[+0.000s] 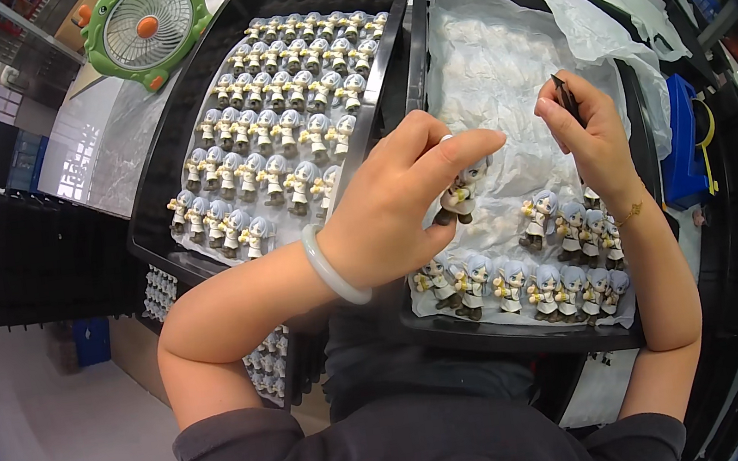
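My left hand (392,195), with a pale bangle on its wrist, is closed around a small figurine (461,198). That figurine has pale grey hair, a white outfit and dark boots, and stands upright between the fingers over the right tray (416,56). To its right, my right hand (586,123) grips a slim black pointed tool (566,95), its tip up; its exact kind cannot be made out. Below the hands, several similar figurines (544,287) stand on crumpled white sheeting (496,64) along the tray's near edge and near right corner.
A left black tray (165,164) holds rows of like figurines (275,84). Beyond its far left corner stands a green fan (142,27). A blue tape dispenser (682,143) sits right of the right tray. More figurines (270,365) show in a lower tray.
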`<state>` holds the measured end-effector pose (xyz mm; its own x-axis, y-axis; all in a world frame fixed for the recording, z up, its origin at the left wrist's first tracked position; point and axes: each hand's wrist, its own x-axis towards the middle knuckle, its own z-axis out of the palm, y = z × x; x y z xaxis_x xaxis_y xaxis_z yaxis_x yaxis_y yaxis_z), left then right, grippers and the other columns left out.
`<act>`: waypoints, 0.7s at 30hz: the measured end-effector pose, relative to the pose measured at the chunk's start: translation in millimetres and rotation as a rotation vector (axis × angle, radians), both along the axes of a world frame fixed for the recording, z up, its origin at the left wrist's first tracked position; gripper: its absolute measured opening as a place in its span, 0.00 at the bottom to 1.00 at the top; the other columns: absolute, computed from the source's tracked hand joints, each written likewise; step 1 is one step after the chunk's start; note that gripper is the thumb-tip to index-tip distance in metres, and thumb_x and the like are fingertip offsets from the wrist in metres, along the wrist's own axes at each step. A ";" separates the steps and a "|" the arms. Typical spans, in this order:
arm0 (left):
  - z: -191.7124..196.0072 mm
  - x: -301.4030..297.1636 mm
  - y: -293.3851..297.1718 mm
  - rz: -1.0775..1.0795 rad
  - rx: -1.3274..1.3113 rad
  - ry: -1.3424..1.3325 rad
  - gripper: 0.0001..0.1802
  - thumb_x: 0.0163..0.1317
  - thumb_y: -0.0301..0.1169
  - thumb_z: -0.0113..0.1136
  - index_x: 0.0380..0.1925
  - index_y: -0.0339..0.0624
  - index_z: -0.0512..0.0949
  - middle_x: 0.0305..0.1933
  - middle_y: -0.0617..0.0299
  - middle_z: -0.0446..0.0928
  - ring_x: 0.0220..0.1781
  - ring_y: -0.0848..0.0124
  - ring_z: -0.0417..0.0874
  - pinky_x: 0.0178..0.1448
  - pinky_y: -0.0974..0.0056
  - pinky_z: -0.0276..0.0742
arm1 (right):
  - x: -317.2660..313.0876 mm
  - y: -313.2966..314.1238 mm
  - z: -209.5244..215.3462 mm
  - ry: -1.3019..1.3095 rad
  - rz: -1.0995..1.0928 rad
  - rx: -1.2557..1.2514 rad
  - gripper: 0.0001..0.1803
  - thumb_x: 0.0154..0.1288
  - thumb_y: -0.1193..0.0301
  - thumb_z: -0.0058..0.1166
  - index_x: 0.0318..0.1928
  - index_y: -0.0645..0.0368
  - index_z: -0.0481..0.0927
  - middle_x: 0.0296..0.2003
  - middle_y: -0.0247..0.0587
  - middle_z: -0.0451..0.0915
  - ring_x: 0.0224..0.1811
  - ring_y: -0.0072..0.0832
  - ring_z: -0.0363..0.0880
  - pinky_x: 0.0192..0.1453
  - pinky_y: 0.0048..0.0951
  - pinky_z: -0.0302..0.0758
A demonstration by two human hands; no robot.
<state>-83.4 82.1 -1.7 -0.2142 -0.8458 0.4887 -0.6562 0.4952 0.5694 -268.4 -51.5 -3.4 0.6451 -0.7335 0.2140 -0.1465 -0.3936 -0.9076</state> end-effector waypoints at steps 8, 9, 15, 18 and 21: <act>1.0 -1.1 0.4 0.071 -0.019 -0.054 0.36 0.31 0.33 0.70 0.46 0.40 0.69 0.35 0.57 0.71 0.31 0.65 0.72 0.35 0.65 0.69 | -1.6 -1.8 -3.1 0.012 -0.005 -0.020 0.10 0.58 0.69 0.48 0.24 0.60 0.68 0.16 0.23 0.59 0.19 0.12 0.52 0.23 0.17 0.51; 0.3 -0.8 0.0 0.071 -0.034 -0.073 0.37 0.30 0.36 0.71 0.46 0.39 0.69 0.35 0.56 0.72 0.32 0.65 0.73 0.36 0.65 0.70 | -1.9 -2.4 -3.7 0.010 -0.003 -0.021 0.10 0.58 0.69 0.48 0.24 0.60 0.68 0.16 0.22 0.59 0.19 0.11 0.52 0.23 0.17 0.51; 1.5 5.3 3.1 0.079 -0.048 -0.078 0.36 0.34 0.40 0.70 0.46 0.39 0.69 0.40 0.57 0.73 0.39 0.68 0.74 0.44 0.66 0.69 | 3.6 -3.1 -0.4 -0.018 0.028 0.020 0.09 0.58 0.69 0.48 0.25 0.60 0.69 0.16 0.21 0.60 0.18 0.09 0.53 0.21 0.15 0.50; 21.9 19.0 -1.0 0.082 0.371 0.303 0.35 0.37 0.38 0.68 0.47 0.39 0.67 0.39 0.61 0.72 0.40 0.72 0.72 0.46 0.68 0.67 | -0.7 -6.1 -4.1 -0.029 0.004 -0.008 0.08 0.59 0.70 0.48 0.27 0.60 0.69 0.16 0.21 0.60 0.17 0.09 0.53 0.20 0.14 0.50; 43.3 60.0 4.4 0.065 0.381 0.346 0.34 0.39 0.32 0.63 0.50 0.41 0.63 0.37 0.64 0.69 0.38 0.77 0.70 0.44 0.72 0.65 | -1.6 -2.1 -4.1 -0.030 0.002 -0.010 0.06 0.59 0.71 0.46 0.28 0.61 0.69 0.18 0.22 0.60 0.17 0.08 0.53 0.20 0.14 0.49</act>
<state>-23.4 86.4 41.6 -0.0357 -0.9837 0.1761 -0.4204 0.1746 0.8904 -270.0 -53.6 -7.5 0.6399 -0.7297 0.2408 -0.1183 -0.4032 -0.9074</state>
